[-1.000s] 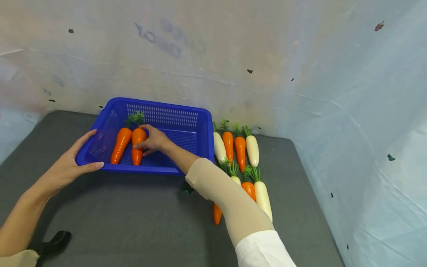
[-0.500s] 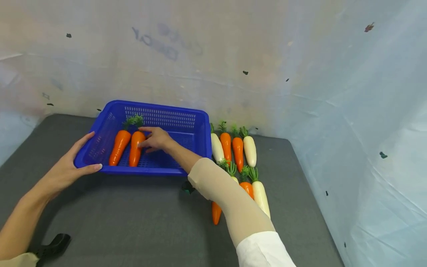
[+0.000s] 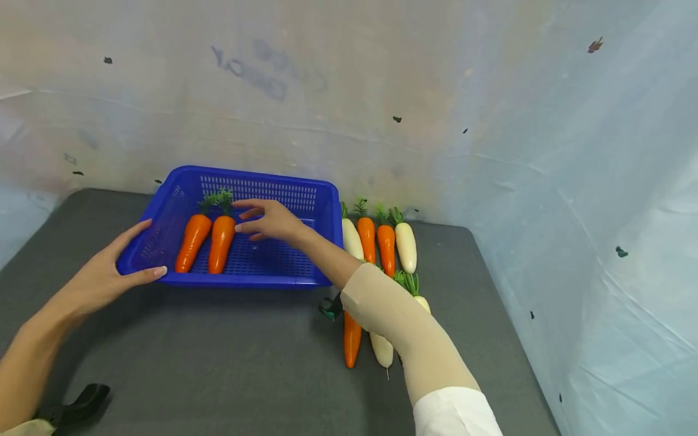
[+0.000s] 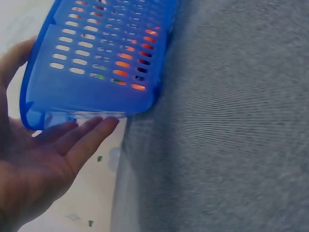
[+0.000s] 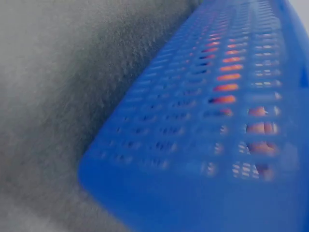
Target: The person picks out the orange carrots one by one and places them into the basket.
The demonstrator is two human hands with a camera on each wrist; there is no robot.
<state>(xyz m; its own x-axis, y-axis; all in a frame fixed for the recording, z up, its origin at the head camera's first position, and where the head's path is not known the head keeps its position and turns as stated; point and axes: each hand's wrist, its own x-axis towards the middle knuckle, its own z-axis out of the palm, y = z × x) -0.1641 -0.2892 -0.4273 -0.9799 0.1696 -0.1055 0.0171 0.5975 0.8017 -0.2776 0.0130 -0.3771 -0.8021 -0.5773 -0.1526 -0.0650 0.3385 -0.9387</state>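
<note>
A blue plastic basket stands on the grey table, its slotted wall large in the left wrist view. My left hand grips its left end, thumb at the front rim and fingers along the side. Inside, toward the left, lie two orange carrots with green tops, a left carrot and a right carrot, side by side. Just right of the second carrot, my right hand hovers over the basket with loosely spread fingers and holds nothing. In the right wrist view the basket wall mostly hides that hand.
Right of the basket lie several more carrots and white radishes in two rows, the nearer row partly hidden by my right sleeve. A pale sheet hangs behind the grey table.
My right hand has let go of the right-hand carrot and drawn back up and to the right. The carrot stays in the basket. My left hand keeps its hold on the basket.
</note>
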